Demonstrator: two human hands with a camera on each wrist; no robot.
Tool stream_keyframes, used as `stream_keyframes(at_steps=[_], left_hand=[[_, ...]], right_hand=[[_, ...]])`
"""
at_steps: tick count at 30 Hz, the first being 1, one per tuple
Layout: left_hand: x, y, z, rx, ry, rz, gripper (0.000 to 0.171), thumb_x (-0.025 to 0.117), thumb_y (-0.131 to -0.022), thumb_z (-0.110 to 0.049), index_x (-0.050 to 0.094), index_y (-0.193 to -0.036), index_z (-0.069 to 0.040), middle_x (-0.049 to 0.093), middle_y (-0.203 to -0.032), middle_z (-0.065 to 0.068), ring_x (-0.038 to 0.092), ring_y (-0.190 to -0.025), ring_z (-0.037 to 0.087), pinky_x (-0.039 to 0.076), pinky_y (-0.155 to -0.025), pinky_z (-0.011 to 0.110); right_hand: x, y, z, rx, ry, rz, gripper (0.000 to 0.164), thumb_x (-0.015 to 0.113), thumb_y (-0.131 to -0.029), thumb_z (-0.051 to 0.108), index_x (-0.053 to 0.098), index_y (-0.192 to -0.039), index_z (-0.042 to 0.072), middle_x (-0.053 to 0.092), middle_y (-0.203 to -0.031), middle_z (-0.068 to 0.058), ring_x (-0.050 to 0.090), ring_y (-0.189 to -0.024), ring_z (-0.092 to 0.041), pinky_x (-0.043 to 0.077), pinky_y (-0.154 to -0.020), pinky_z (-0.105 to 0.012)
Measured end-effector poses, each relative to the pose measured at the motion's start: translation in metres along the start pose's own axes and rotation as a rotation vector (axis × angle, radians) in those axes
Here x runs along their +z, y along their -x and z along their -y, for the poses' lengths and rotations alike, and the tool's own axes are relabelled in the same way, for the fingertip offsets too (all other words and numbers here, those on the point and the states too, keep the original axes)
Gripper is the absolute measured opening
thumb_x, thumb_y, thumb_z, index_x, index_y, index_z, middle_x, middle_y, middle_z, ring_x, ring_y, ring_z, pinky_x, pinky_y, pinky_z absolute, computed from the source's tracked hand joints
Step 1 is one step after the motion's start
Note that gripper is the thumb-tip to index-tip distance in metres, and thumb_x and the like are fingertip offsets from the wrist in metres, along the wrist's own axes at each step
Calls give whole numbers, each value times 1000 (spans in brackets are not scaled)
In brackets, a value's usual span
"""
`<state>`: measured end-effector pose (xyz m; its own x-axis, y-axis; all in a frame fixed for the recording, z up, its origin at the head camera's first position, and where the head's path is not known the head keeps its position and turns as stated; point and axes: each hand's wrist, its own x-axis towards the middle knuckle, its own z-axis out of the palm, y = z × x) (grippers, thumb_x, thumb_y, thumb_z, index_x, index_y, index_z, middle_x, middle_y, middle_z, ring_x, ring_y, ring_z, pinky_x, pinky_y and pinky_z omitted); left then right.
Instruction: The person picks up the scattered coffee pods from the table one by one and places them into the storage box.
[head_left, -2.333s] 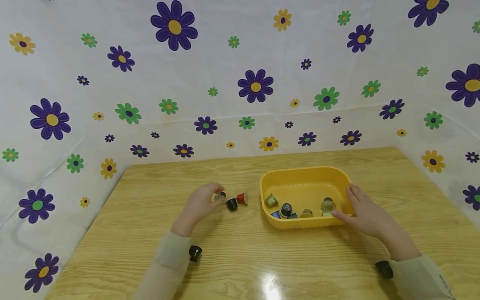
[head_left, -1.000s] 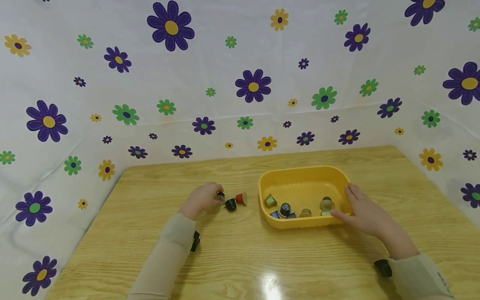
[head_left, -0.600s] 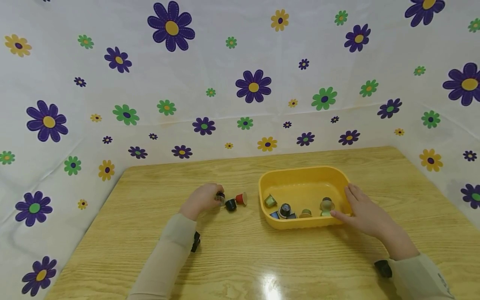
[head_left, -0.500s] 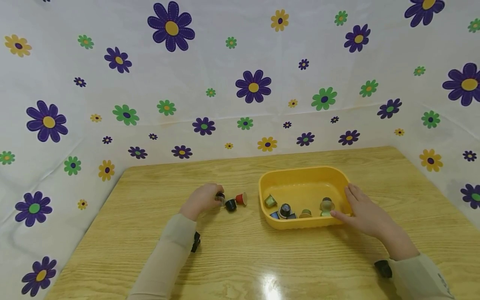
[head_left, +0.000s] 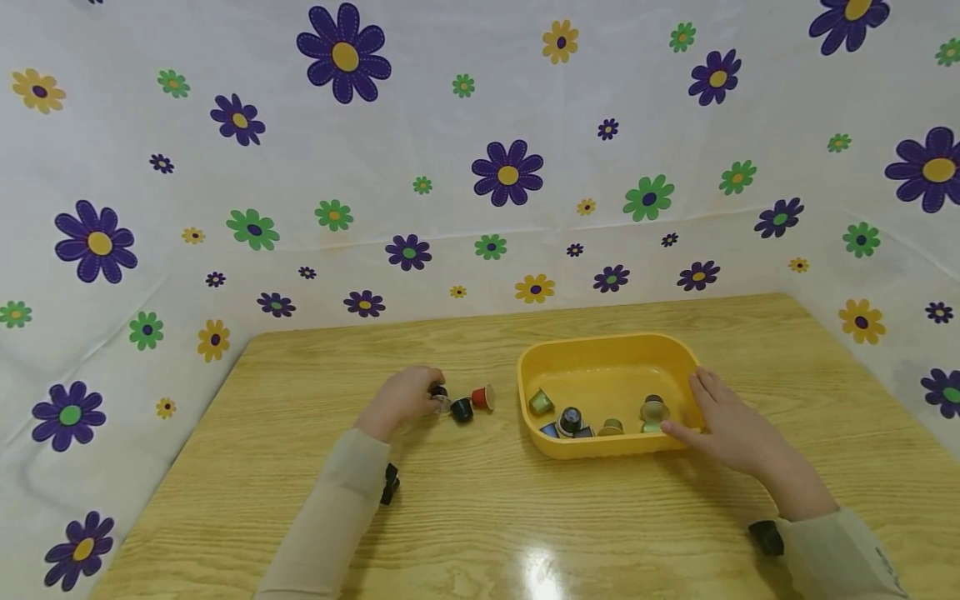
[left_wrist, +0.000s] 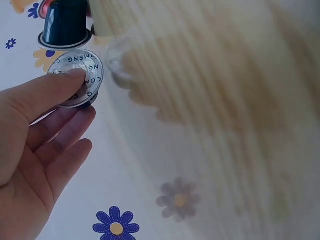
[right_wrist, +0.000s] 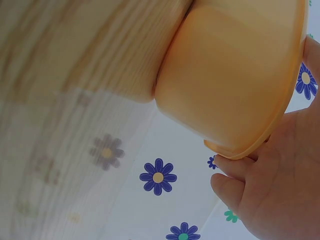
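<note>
My left hand [head_left: 401, 398] pinches a coffee capsule [left_wrist: 90, 82] over the left part of the table. In the left wrist view the thumb lies on its silver printed lid and the fingers sit behind its dark body. Right beside it are a dark green capsule [head_left: 462, 409] and a red capsule [head_left: 483, 397]. My right hand [head_left: 738, 433] holds the yellow bin [head_left: 585, 447] at its front right corner, thumb over the front rim and fingers at the right side. Inside the bin lie a green capsule [head_left: 541, 402], a dark capsule [head_left: 572, 419] and several others.
The wooden table [head_left: 465, 517] stands against a white cloth backdrop [head_left: 420, 108] printed with flowers. A dark wrist-worn piece [head_left: 767, 537] juts from beside the right sleeve, and another dark piece [head_left: 390, 485] from beside the left sleeve.
Over the last two seconds my left fingers close on the capsule near the dark green one, and it shifts very slightly left. The right hand and the bin stay in place.
</note>
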<state>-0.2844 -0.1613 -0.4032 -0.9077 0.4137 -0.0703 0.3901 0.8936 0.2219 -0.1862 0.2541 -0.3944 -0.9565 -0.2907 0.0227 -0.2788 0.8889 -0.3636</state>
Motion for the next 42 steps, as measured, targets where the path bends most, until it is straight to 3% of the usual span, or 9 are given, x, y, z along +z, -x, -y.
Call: stream_keyframes(at_steps=[6,15,27,36,42], left_hand=[[-1,2,4,-21,49,-35,30,66,-79,-12,60,-107,-3,60,-101,9,55,-94,24,44,-83,39],[-8,10,-3,67,190,-162,28,67,-79,-12,60,-103,0,61,-98,10,56,-93,25,44,-84,39],[-3,15,-17,155,379,-346,29,69,-77,-12,61,-102,1,60,-97,10,57,-91,24,48,-78,36],[2,12,-34,124,505,-356,27,69,-77,-15,63,-100,-3,60,-97,7,56,-91,20,49,-77,32],[4,7,-47,179,489,-382,27,69,-77,-13,62,-100,-1,59,-96,8,57,-90,21,49,-76,32]], right_hand=[[0,0,0,1,-7,3,92,48,-84,53,17,-131,-18,10,-137,-35,12,-125,-46,18,-97,-58],[1,0,1,-4,-3,-7,92,49,-84,53,17,-131,-19,11,-137,-35,13,-125,-47,18,-96,-58],[0,0,1,-3,0,7,91,48,-84,53,16,-131,-19,10,-137,-35,13,-125,-47,18,-96,-58],[-1,1,1,1,-1,7,91,48,-84,53,16,-132,-18,9,-138,-34,12,-125,-47,18,-96,-58],[0,1,2,1,-4,5,91,48,-84,53,16,-132,-18,10,-138,-34,12,-125,-47,18,-96,-58]])
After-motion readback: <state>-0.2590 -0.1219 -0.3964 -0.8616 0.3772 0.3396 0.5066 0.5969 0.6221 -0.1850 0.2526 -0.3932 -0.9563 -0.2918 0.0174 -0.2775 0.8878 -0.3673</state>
